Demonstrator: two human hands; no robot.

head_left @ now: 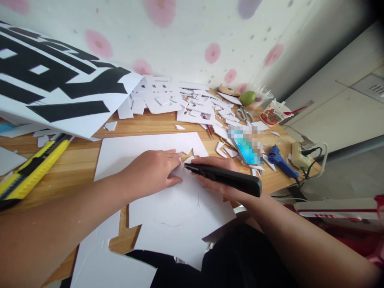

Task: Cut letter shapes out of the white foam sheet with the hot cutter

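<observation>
My right hand point(220, 166) is wrapped around a black utility knife point(231, 178), whose front end points left, close to my left fingertips. On the white foam board point(177, 224) rests my left hand point(153, 172), fingers stretched out and thumb apart. The board has notched, cut edges and faint pencil lines. A small white cut piece point(189, 160) shows between my two hands. I cannot make out the blade's tip. Part of the board hangs past the table edge over my lap.
Many white scraps point(195, 104) lie along the wall. A big yellow utility knife point(36, 164) and a black-and-white lettered board point(66, 80) are at left. Right are scissors point(244, 115), a phone point(247, 146), a blue glue gun point(282, 162), a power strip point(301, 156) and a paper cup point(274, 113).
</observation>
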